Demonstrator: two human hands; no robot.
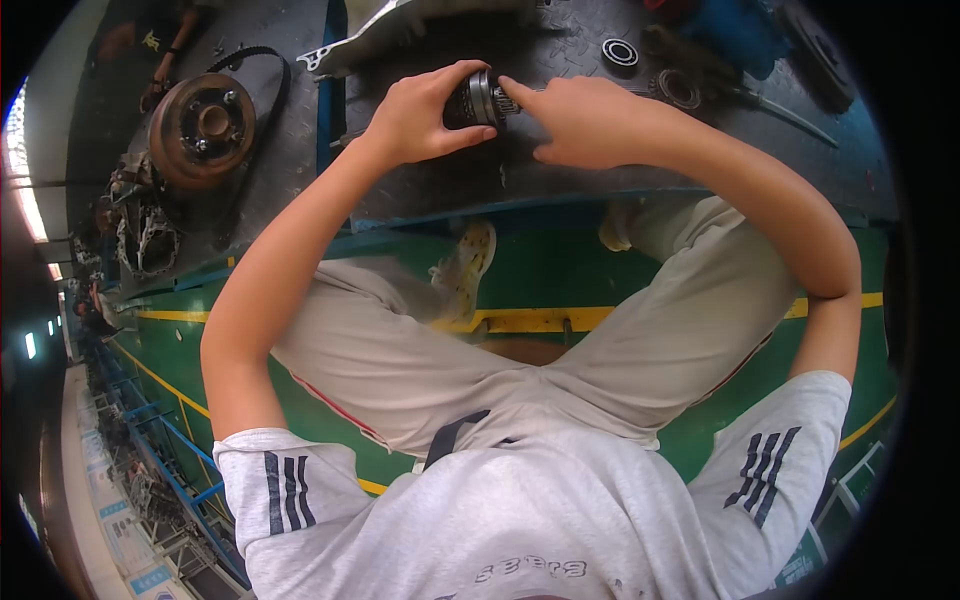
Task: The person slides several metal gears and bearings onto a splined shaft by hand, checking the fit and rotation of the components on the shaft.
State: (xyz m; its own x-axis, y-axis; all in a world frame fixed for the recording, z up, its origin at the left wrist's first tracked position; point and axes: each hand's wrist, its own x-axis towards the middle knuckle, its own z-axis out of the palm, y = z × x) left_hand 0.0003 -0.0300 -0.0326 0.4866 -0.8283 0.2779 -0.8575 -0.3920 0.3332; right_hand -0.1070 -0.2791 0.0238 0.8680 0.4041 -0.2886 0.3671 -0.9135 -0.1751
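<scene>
Now we sit in front of a dark metal workbench [600,170] with a raised tread pattern, and both of our hands are over it. Our left hand [420,115] holds a small round metal part [478,99], dark with a shiny silver ring around it. The fingers are curled over the top of the part and the thumb closes on it from below, so the grip is firm and narrow. Our right hand [580,120] is just beside it. Its forefinger is stretched out and its tip touches the toothed end of the part, while the other fingers are folded loosely under the palm and hold nothing. The part is lifted a little above the bench top, between the two hands.

Farther back on the bench we see a black ring bearing [620,52] and, near it, another round ring [680,88]. A long thin metal rod [790,112] lies to the right of them. To the left, well apart from our hands, a rusty brake disc with a hub [202,128] rests on the bench, and a black rubber belt [262,70] curves behind it. Under the bench our feet stand on a green floor [540,270] with a yellow line [530,320].
</scene>
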